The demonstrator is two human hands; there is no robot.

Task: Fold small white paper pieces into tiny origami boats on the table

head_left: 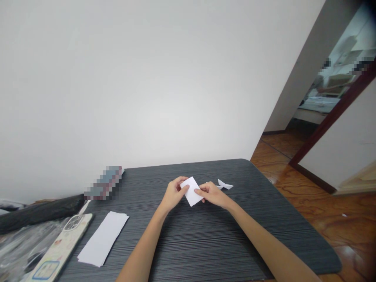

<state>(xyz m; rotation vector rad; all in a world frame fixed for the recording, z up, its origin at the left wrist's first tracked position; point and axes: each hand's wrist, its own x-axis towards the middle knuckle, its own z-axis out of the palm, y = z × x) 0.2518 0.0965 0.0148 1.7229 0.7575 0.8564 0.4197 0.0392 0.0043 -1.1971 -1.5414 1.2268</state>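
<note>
A small square of folded white paper (192, 192) is held up above the dark table, one corner toward me. My left hand (174, 193) pinches its left side, thumb on the front face. On the opposite side my right hand (214, 194) grips the paper with the thumb on top and fingers behind. Just beyond the right hand lies a folded white paper piece (225, 184) with pointed ends, partly hidden by that hand. To the left, a stack of white paper sheets (103, 239) rests on the table.
The dark wood-grain table (188, 250) stands against a white wall (164, 86). At left are a phone in a patterned case (58, 250), clear plastic wrapping (17, 243), a black roll (44, 213) and a blurred-out object (105, 183). Wooden floor (317, 192) and a doorway lie to the right.
</note>
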